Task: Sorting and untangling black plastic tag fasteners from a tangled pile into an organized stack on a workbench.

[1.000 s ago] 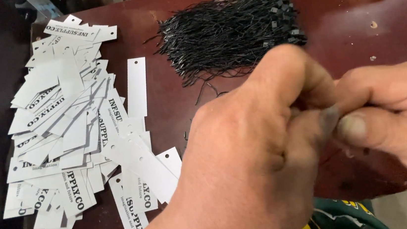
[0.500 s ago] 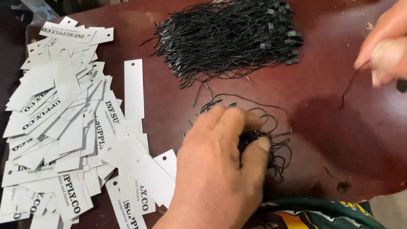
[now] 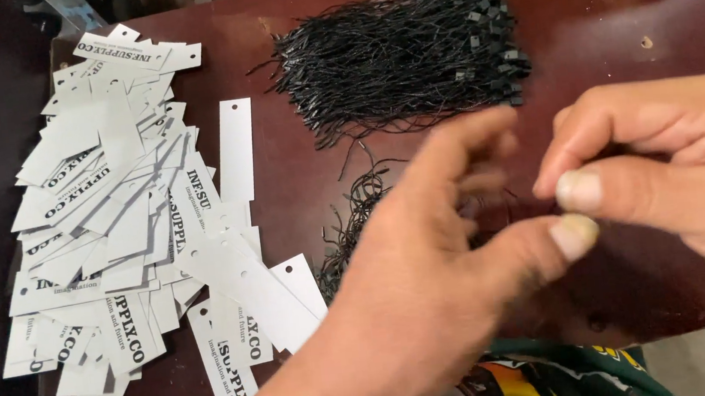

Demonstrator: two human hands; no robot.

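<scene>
Looking left to right: one big heap of white paper tags (image 3: 128,237), way too many to count, well left of both hands. Two bunches of black strings, the big bundle (image 3: 403,51) above the hands, small tangle (image 3: 355,223) just beside the left hand (image 3: 430,285). Left hand's half-open, thumb nearly meeting the right hand (image 3: 669,172), which is pinched narrow; can't tell if it's holding a string.

A heap of white punched paper tags (image 3: 126,220) sprawls at nine o'clock on the dark red table (image 3: 678,3), with green-and-yellow cloth (image 3: 551,377) at six o'clock.
</scene>
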